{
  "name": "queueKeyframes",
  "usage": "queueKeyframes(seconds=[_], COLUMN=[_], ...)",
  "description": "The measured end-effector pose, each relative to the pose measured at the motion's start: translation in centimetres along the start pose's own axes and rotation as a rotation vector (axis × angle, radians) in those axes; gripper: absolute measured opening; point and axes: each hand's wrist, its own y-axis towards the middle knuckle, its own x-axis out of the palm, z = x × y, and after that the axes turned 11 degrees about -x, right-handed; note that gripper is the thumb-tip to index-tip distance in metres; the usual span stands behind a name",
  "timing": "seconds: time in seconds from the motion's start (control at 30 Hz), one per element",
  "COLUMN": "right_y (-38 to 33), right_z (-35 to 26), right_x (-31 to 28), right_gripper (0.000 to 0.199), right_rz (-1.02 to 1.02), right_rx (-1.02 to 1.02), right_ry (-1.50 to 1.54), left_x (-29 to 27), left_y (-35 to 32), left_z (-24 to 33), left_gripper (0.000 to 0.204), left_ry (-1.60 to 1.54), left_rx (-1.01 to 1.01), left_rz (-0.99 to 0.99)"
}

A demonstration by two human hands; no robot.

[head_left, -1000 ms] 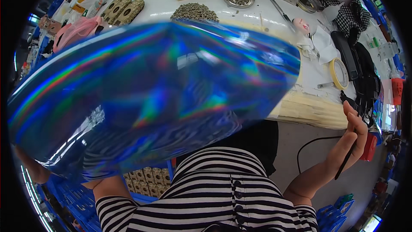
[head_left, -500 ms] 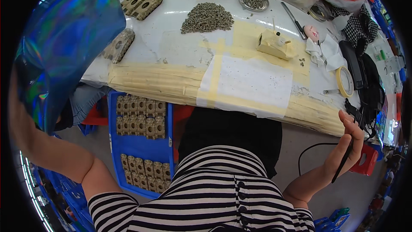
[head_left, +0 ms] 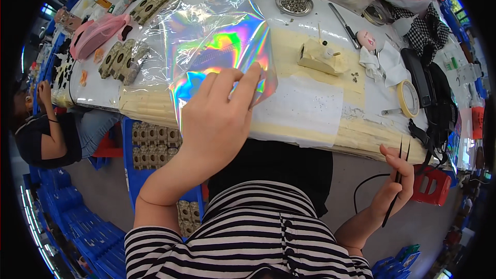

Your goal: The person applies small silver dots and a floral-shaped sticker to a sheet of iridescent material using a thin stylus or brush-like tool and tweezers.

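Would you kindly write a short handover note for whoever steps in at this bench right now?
Left hand: fingers pinch the near edge of the iridescent holographic plastic sheet, which lies spread on the white worktable.
Right hand: off the table edge, holding thin black tweezers.
Nearby: a small beige block, a round metal dish of small parts, a tape roll.
Done: sheet laid on the table. Left: sheet not yet released; tweezers not yet on anything.

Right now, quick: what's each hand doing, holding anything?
Left hand: closed on the edge of the iridescent sheet.
Right hand: closed around black tweezers, off the table.
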Motion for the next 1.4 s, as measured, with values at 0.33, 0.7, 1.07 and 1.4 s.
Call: queueKeyframes(seconds=[0.33, 0.7, 1.07, 1.4], right_y=[2.0, 6.9, 8.6, 8.9], right_z=[-1.1, -0.5, 1.8, 3.0], right_x=[4.4, 8.9, 10.9, 11.4], right_gripper=[0.088, 0.032, 0.015, 0.012], right_rz=[-0.18, -0.444, -0.592, -0.648], right_rx=[-0.021, -0.025, -0.065, -0.227], right_ry=[0.112, 0.259, 0.414, 0.322], left_x=[3.4, 2.0, 1.9, 2.4], left_y=[-2.6, -3.7, -3.9, -4.0], left_z=[1.3, 2.4, 3.6, 3.6], left_gripper=[0.038, 0.03, 0.028, 0.02], left_ry=[-0.124, -0.141, -0.126, -0.094], left_rx=[0.122, 0.181, 0.229, 0.2], left_rz=[0.037, 0.015, 0.046, 0.042])
